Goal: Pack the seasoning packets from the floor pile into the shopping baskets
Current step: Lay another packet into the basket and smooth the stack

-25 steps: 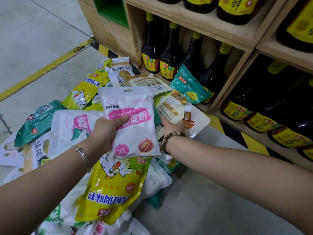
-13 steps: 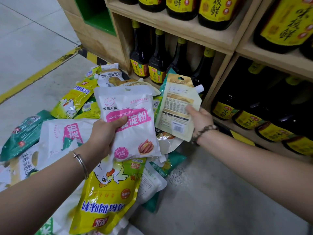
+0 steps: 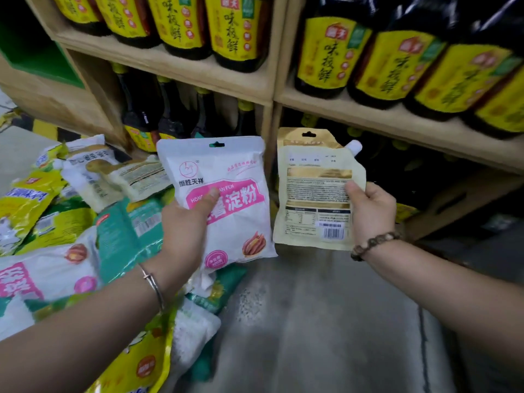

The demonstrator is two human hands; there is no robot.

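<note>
My left hand [image 3: 184, 225] grips a white starch packet with a pink label [image 3: 226, 199], thumb across its front, and holds it upright above the floor. My right hand [image 3: 371, 211] pinches a beige spouted pouch [image 3: 314, 188] by its right edge, with the printed back and barcode facing me. Both packets are lifted, side by side, in front of the shelf. The pile of seasoning packets [image 3: 71, 222], yellow, green and white, covers the floor at the left and runs under my left arm. No shopping basket is in view.
A wooden shelf unit [image 3: 272, 80] stands straight ahead, its compartments filled with dark sauce bottles with yellow labels [image 3: 334, 52]. Bare grey concrete floor [image 3: 326, 321] lies under my right arm. A yellow-and-black striped strip [image 3: 42, 129] runs along the shelf base at the left.
My right hand picked the beige pouch off the pile and raised it. My left hand lifted the white packet higher and to the right. The view tilted up toward the shelf.
</note>
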